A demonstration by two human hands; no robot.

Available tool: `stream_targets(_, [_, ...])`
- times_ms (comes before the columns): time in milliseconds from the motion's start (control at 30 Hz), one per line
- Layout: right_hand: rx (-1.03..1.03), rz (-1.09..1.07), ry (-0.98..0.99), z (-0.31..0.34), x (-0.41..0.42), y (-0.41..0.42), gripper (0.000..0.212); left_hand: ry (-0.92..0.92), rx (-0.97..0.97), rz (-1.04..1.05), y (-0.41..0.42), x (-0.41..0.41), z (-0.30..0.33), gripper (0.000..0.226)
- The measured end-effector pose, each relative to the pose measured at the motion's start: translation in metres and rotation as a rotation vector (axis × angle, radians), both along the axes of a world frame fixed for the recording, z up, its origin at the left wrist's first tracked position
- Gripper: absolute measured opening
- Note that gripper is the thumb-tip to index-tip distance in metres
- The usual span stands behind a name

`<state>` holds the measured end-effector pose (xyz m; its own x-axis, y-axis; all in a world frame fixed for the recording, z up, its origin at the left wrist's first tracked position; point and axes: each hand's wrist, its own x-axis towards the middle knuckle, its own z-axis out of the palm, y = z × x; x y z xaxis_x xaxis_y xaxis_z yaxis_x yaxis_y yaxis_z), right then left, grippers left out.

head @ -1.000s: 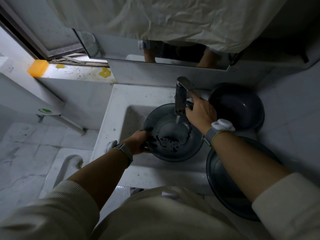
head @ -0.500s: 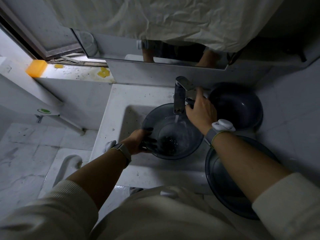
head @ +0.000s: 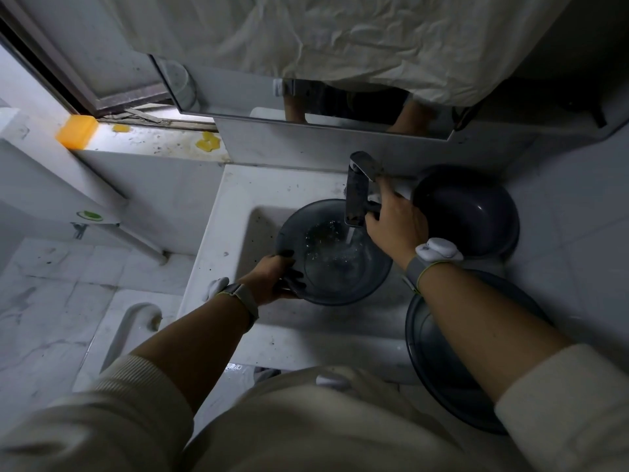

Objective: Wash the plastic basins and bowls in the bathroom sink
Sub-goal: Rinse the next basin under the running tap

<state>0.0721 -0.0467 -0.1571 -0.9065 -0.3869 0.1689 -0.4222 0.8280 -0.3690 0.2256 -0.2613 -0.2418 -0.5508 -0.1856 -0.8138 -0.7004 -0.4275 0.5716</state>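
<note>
Dim tiled bathroom; a white sink (head: 235, 212) sits under a mirror (head: 340, 103) partly draped by a pale sheet (head: 340, 39).

Nearest, at 5 o'clock, a large grey plastic basin (head: 442, 379) rests at the sink's right front edge, partly hidden by the right forearm.

In the sink hollow, near centre, a translucent grey bowl (head: 340, 281) sits under the tap (head: 355, 195). The left hand (head: 272, 277) clamps its rim at the bowl's 8 o'clock, thumb inside, fingers wrapped outside.

The right hand (head: 396, 223) is closed around the tap handle at 1 o'clock of the bowl.

Change noted: a second ago dark residue pooled in the bowl's bottom under a thin flow; now a fuller stream strikes the bowl, water splashes across its floor, and the residue is no longer distinct. Judgement: rinsing of this bowl is under way, not finished.

Farthest, at 2 o'clock, a dark bowl (head: 476, 212) stands on the sink's rear right corner, apparently awaiting its turn.
</note>
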Motion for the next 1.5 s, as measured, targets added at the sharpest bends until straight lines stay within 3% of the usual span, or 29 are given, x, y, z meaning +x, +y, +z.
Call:
stream_targets(133, [0.095, 0.043, 0.077, -0.009, 0.007, 0.008, 0.060, 0.057, -0.071, -0.027, 0.000, -0.001, 0.001, 0.030])
stream_targets(333, [0.123, -0.051, 0.009, -0.016, 0.019, 0.013, 0.076, 0.105, -0.106, -0.088, -0.008, 0.001, 0.000, 0.048])
stream_targets(533, [0.176, -0.212, -0.151, -0.021, 0.048, 0.011, 0.033, 0.041, -0.146, -0.215, -0.043, 0.011, 0.009, 0.038])
stream_targets(767, [0.242, -0.273, -0.415, -0.028, 0.080, -0.002, 0.028, 0.005, -0.157, -0.381, -0.064, 0.013, 0.034, 0.030])
stream_targets(1000, [0.070, -0.465, -0.367, -0.030, 0.089, -0.029, 0.027, 0.064, -0.003, -0.379, -0.087, 0.024, 0.026, 0.021])
stream_targets(1167, [-0.099, -0.482, -0.344, -0.026, 0.089, -0.044, 0.031, 0.132, 0.016, -0.295, -0.094, 0.031, 0.015, 0.036])
stream_targets(1267, [-0.164, -0.486, -0.315, -0.026, 0.092, -0.050, 0.024, 0.271, 0.048, -0.321, -0.097, 0.036, 0.015, 0.046])
stream_targets(1400, [-0.250, -0.467, -0.349, -0.031, 0.099, -0.049, 0.025, 0.334, -0.021, -0.281, -0.099, 0.037, 0.017, 0.062])
stream_targets(1500, [-0.264, -0.443, -0.379, -0.035, 0.101, -0.045, 0.030, 0.298, -0.100, -0.281, -0.099, 0.035, 0.021, 0.055])
